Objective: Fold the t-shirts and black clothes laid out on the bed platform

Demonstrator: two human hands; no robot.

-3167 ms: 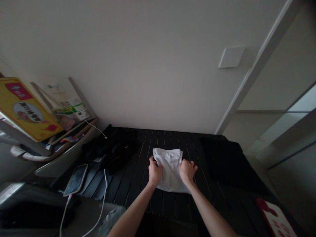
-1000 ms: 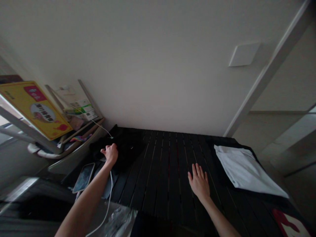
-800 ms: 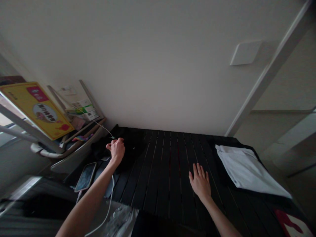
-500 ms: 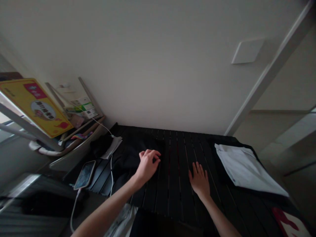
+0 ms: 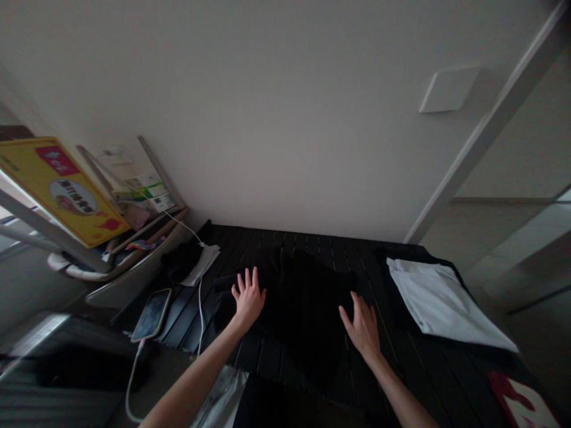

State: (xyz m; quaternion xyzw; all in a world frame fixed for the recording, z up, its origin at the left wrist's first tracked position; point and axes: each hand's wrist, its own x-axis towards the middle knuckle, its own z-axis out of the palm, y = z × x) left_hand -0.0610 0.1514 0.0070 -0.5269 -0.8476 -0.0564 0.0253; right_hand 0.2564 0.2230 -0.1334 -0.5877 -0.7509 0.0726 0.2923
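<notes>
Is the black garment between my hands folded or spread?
Spread: the black garment lies open on the dark slatted table, under left hand and right hand.

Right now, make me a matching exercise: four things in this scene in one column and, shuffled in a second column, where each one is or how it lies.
Things:
1. black garment
2. folded white garment
3. smartphone
4. yellow printed board

Places:
A. on a dark cloth at the right
B. at lower left, with a white cable attached
C. spread under the left hand and right hand
D. propped up at the far left

Pairs: 1-C, 2-A, 3-B, 4-D
</notes>
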